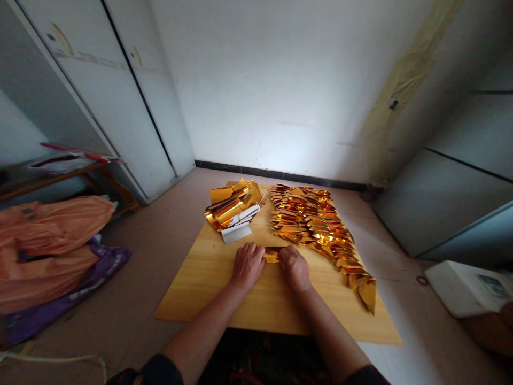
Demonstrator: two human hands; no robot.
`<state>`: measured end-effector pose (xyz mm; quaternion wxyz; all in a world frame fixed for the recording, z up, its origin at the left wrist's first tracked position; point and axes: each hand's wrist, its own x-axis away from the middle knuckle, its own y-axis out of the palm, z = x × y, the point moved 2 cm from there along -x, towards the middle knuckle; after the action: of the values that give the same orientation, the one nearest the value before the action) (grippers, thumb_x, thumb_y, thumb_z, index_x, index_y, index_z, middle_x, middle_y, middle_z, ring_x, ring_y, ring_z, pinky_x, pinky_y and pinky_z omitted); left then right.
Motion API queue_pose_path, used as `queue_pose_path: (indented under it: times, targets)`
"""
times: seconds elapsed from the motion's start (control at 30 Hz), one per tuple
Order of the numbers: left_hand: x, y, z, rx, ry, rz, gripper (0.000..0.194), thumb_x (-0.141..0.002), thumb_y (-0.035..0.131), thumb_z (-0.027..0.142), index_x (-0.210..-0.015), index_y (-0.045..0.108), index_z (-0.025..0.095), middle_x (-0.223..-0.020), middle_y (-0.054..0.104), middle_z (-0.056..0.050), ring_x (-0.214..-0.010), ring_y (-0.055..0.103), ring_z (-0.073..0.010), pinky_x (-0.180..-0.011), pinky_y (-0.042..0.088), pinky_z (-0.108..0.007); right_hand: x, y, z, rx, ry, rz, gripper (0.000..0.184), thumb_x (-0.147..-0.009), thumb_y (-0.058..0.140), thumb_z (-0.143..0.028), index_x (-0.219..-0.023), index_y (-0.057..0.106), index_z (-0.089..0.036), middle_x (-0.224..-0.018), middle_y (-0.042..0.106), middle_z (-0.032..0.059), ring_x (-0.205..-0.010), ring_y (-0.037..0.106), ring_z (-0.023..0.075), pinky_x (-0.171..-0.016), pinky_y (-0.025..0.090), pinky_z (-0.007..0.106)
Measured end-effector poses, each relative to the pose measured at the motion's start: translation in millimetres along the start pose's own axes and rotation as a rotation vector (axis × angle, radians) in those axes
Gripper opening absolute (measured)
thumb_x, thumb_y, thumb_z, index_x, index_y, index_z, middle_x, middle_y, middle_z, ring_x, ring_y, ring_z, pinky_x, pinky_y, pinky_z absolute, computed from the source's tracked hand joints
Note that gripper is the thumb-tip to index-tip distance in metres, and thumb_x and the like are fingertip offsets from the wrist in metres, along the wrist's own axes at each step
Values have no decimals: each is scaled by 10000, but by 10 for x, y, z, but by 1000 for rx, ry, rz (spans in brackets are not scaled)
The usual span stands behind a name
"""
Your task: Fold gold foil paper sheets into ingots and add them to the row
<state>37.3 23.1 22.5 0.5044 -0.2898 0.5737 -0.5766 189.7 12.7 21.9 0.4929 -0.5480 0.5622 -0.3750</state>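
Observation:
A small piece of gold foil paper lies on the wooden board between my two hands. My left hand presses on its left end with fingers curled down. My right hand grips its right end the same way. Most of the piece is hidden under my fingers. Behind my left hand sits a loose pile of unfolded gold sheets with a white sheet at its front. To the right runs a long row of folded gold pieces, reaching the board's right front corner.
The board rests low on a tiled floor. Orange and purple plastic bags lie at the left. White cabinet doors stand at the back left, a white wall behind. A white device sits at the right.

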Motion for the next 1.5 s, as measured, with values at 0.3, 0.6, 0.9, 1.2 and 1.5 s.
queue_pose_path:
  times: [0.3,0.6,0.9,1.2,1.5]
  targets:
    - [6,63,-11,20,-21,-66,110,-851,495,182,-800,592,184,-853,634,-76,-880,545,-225,-743,343,-352,-22,13,17,-93,53,-77,203,-846,465,-132,-823,654,-204,-910,642,38,-803,590,130,-697,376,207]
    - [15,40,-6,96,-109,-55,117,-823,575,309,-800,586,195,-834,649,-56,-884,560,-233,-746,334,-351,-7,42,-92,-59,201,-45,196,-778,616,-392,-808,582,-202,-880,606,32,-842,575,171,-683,346,252]
    - [-6,64,-37,123,-152,-74,113,-790,616,317,-776,585,209,-806,650,-21,-862,569,-214,-729,329,-322,-38,14,-78,-123,256,-62,102,-733,621,-290,-770,586,-202,-845,596,14,-784,559,153,-646,320,243]
    - [-1,70,-156,192,-76,-116,80,-827,550,182,-837,618,223,-886,663,-17,-901,568,-183,-746,342,-300,-111,39,137,-319,261,-107,152,-674,537,-84,-725,626,-196,-833,648,7,-723,571,118,-617,348,190]
    - [2,63,-210,273,-51,-148,157,-815,536,119,-854,638,232,-909,661,-6,-917,565,-173,-774,360,-289,-148,41,244,-365,252,-117,254,-659,475,-9,-705,639,-197,-796,666,8,-764,593,129,-663,376,186]
